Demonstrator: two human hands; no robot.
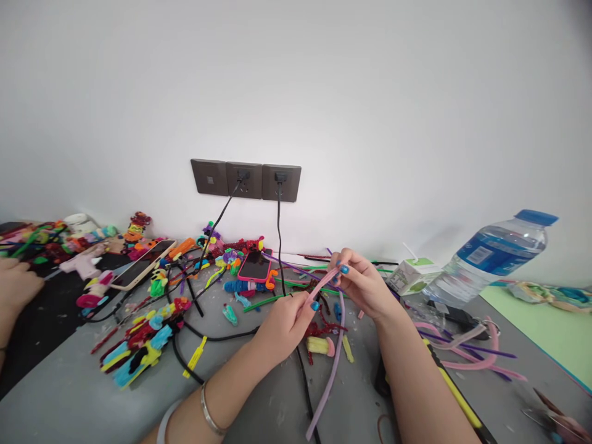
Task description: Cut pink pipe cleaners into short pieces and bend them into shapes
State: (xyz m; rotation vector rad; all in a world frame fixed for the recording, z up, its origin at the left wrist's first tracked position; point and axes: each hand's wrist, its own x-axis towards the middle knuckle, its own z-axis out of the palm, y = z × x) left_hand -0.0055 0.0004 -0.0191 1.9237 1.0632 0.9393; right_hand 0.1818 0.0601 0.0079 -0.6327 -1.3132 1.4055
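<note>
Pink pipe cleaners (322, 282) run between my two hands above the middle of the table. My left hand (287, 325) pinches their lower end between thumb and fingers. The upper end is pinched in my right hand (361, 280), its thumb against the fingers. A lilac pipe cleaner (333, 370) hangs or lies just below the hands; whether it joins the pink ones I cannot tell. Beneath my hands lie dark red fuzzy pieces (326, 324) and a short pale yellow roll with a pink end (319, 346).
Bundled colourful pipe-cleaner figures (148, 339) and a phone (144, 265) lie left; a pink-cased phone (256, 266) lies behind. Black cables (279, 234) cross the table from wall sockets (245, 180). Right stand a drink carton (414, 276) and tilted water bottle (493, 256). Another person's hand (18, 287) is far left.
</note>
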